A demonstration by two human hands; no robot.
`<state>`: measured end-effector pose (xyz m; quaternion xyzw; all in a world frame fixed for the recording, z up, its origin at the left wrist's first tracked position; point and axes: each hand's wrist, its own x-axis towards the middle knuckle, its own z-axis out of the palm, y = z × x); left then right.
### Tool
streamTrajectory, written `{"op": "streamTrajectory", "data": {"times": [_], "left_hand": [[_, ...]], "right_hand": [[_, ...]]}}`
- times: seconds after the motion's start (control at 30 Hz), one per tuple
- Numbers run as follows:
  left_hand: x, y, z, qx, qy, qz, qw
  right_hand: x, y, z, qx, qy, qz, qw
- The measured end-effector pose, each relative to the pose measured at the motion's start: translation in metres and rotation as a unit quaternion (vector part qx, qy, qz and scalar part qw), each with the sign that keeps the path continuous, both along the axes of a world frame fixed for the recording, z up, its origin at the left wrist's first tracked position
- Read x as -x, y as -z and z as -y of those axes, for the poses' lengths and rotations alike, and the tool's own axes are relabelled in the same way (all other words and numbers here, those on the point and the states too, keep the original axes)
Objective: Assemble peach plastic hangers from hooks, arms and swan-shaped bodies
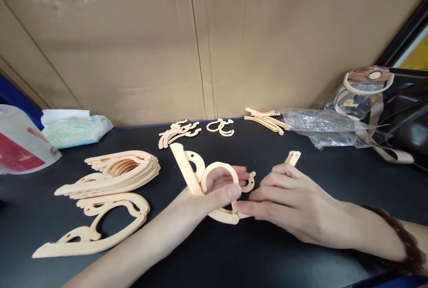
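My left hand [219, 190] is closed around a peach-coloured flat plastic piece [190, 167] with a ring-shaped loop and a long straight arm that sticks up to the left. My right hand [287, 203] pinches a smaller peach part [293, 158] against the lower edge of that piece; its tip pokes out above my knuckles. Both hands meet just above the black tabletop [234, 252].
A stack of large curved peach pieces [117, 172] lies left, with a single one [96, 225] in front. Small hook parts [179, 132], [222, 126] and strips [265, 120] sit by the cardboard wall. Clear plastic wrap [317, 125], a bottle in a bag [366, 87], tissue pack [72, 127].
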<state>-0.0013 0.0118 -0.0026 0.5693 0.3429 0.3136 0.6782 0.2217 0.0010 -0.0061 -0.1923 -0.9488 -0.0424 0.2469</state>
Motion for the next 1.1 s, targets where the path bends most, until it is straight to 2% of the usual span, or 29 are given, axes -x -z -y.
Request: {"op": "streamTrajectory", "data": {"times": [0.1,0.23,0.37,0.5,0.77,0.9,1.1], "left_hand": [[-0.004,0.003,0.007,-0.045,0.047,-0.034,0.997],[-0.008,0.003,0.009,-0.083,0.003,-0.059,0.995],[-0.004,-0.002,0.003,-0.086,0.001,-0.019,0.996],[-0.001,-0.004,0.0,-0.065,0.011,0.02,0.998],[-0.001,-0.008,-0.001,0.005,-0.087,0.067,0.994],[0.003,-0.008,-0.004,-0.014,-0.139,0.043,0.989],[0.002,-0.009,-0.003,-0.038,-0.081,0.039,0.995]], "right_hand": [[-0.002,0.003,-0.001,0.006,0.013,-0.068,0.998],[-0.006,0.006,-0.003,0.031,0.058,-0.156,0.986],[-0.011,0.003,-0.007,0.041,0.109,-0.152,0.982],[-0.014,0.0,-0.013,0.06,0.109,-0.114,0.986],[-0.017,0.006,-0.027,0.103,0.136,-0.077,0.982],[-0.017,0.008,-0.03,0.129,0.142,-0.088,0.977],[-0.021,0.011,-0.028,0.125,0.153,-0.129,0.972]]}}
